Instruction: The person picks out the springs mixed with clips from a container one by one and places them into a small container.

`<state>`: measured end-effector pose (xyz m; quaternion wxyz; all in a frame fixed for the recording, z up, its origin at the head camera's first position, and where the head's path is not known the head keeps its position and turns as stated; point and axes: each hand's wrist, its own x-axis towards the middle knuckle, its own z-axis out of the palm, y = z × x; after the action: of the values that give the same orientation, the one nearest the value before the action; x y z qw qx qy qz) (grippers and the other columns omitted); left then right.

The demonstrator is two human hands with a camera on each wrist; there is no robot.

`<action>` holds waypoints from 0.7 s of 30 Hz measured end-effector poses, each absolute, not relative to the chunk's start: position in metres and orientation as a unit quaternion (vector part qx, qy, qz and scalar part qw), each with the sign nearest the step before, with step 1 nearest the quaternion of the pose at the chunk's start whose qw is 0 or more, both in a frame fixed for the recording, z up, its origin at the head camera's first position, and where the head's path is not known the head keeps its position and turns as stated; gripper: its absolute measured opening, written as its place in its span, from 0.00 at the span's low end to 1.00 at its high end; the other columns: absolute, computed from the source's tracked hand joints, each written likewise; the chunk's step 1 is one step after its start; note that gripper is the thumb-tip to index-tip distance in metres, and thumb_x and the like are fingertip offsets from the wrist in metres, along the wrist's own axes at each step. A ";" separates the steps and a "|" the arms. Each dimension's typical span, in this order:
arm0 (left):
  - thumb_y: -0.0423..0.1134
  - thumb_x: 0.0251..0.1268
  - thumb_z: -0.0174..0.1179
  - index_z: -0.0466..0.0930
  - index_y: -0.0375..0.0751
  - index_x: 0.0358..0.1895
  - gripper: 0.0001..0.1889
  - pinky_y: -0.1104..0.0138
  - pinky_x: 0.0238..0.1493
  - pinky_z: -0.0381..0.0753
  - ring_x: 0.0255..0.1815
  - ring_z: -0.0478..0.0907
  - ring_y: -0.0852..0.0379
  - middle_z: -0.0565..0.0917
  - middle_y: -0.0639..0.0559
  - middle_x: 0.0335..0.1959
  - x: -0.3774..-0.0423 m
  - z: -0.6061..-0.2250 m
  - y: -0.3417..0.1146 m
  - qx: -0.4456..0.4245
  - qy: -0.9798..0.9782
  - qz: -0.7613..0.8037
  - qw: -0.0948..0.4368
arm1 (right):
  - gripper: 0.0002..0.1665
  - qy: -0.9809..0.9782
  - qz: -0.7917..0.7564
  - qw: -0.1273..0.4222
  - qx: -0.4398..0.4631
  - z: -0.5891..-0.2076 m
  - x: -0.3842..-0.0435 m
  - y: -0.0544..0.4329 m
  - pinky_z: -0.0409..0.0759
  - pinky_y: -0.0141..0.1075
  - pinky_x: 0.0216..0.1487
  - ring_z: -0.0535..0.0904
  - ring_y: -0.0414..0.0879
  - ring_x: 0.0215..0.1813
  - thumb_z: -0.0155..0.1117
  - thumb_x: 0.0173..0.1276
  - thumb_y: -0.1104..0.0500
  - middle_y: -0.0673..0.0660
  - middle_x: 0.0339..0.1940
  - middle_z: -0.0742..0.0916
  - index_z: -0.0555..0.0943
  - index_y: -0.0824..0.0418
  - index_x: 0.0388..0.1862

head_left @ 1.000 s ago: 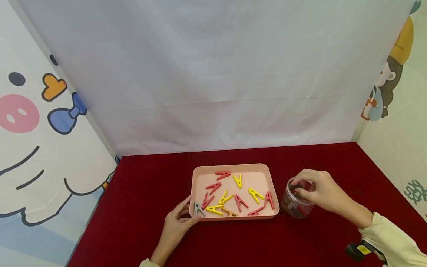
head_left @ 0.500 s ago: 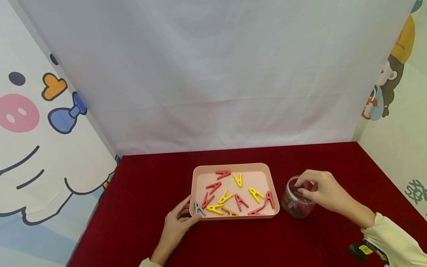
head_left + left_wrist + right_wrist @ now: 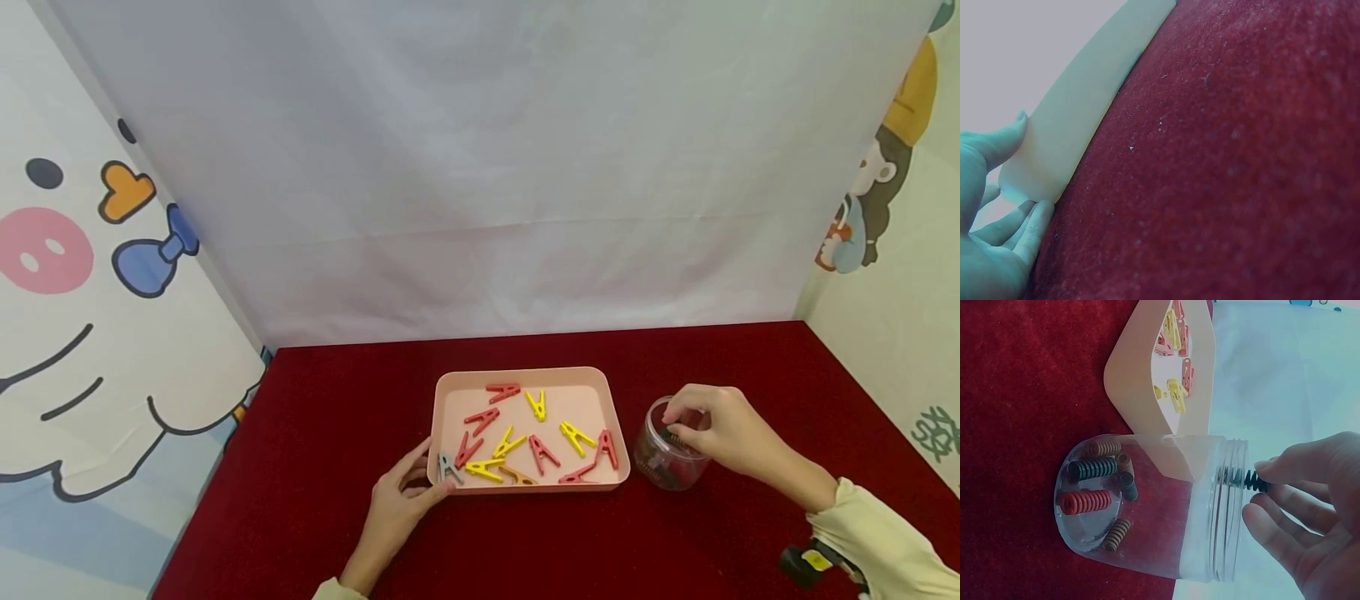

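Observation:
My left hand (image 3: 397,502) grips the near left corner of a pink tray (image 3: 562,382), thumb at the near wall and fingers by the corner. Several red and yellow clothespins (image 3: 543,452) lie in the tray, along with a grey clothespin (image 3: 447,469) and an orange one. Right of the tray stands a clear jar (image 3: 667,471). Over its mouth my right hand (image 3: 720,427) pinches a dark coil spring (image 3: 1256,481), whose lower end reaches inside the rim. Several springs rest at the jar's bottom, including a red spring (image 3: 1087,502), a dark spring (image 3: 1093,467) and brown ones (image 3: 1117,534).
A dark red cloth (image 3: 330,417) covers the table. Behind it hangs a white curtain (image 3: 480,208). Printed cartoon panels flank both sides. A small black device (image 3: 804,567) is at the right sleeve.
At the jar's mouth, my right fingers have shifted slightly and the dark spring has turned from lying across the opening to pointing down into it. My left hand and the tray stay put.

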<state>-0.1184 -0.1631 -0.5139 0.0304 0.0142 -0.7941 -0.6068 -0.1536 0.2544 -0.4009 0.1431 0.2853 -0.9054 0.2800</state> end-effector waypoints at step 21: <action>0.34 0.51 0.71 0.69 0.37 0.66 0.35 0.72 0.41 0.79 0.49 0.77 0.42 0.79 0.36 0.48 -0.103 -0.473 -0.153 0.008 -0.792 -0.610 0.013 | 0.17 -0.904 0.288 0.152 0.278 -0.402 -0.152 0.256 0.74 0.32 0.24 0.73 0.34 0.30 0.72 0.47 0.74 0.45 0.31 0.84 0.84 0.53 0.28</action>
<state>-0.1025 -0.1526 -0.4732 0.0128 0.0076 -0.7920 -0.6103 -0.1519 0.2561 -0.4021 0.1519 0.2782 -0.9037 0.2878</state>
